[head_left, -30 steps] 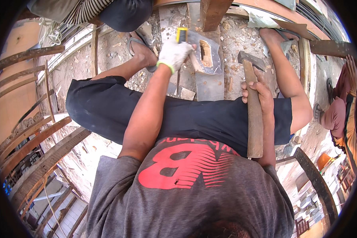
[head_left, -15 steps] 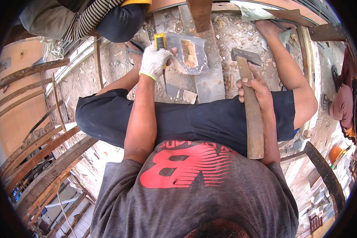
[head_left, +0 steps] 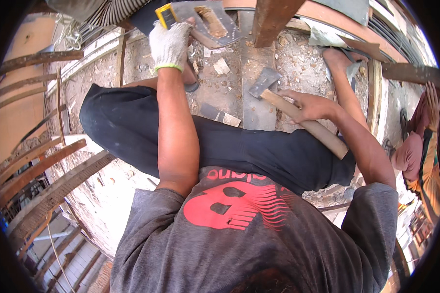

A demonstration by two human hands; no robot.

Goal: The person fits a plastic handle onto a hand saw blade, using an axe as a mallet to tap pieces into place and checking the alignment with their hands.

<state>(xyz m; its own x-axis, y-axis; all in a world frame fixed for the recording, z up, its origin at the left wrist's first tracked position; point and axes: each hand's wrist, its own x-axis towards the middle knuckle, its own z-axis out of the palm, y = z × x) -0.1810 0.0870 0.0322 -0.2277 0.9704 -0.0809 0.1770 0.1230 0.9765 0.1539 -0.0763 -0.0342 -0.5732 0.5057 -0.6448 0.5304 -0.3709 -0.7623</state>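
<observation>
My left hand (head_left: 171,46), in a white knit glove, is closed around a tool with a yellow-and-black handle (head_left: 166,15); its shaft is hidden now. At its thumb side, a flat grey piece with a rectangular wood-coloured opening (head_left: 230,29) is held up, tilted, by the far left. My bare right hand (head_left: 310,105) grips a hammer by its wooden handle (head_left: 322,133). The hammer's dark, blocky head (head_left: 265,82) is over a plank (head_left: 259,110) in front of me. The butt of the handle lies over my right thigh.
Wood chips and scraps (head_left: 222,66) litter the floor. A thick brown post (head_left: 274,22) rises at the far middle. Another person's striped sleeve (head_left: 110,10) is at far left, with another person (head_left: 413,151) at right. Wooden slats (head_left: 44,171) stand at left.
My left hand has moved away and leftward, lifting the grey piece off the plank. My right hand has swung the hammer leftward, its head now over the plank.
</observation>
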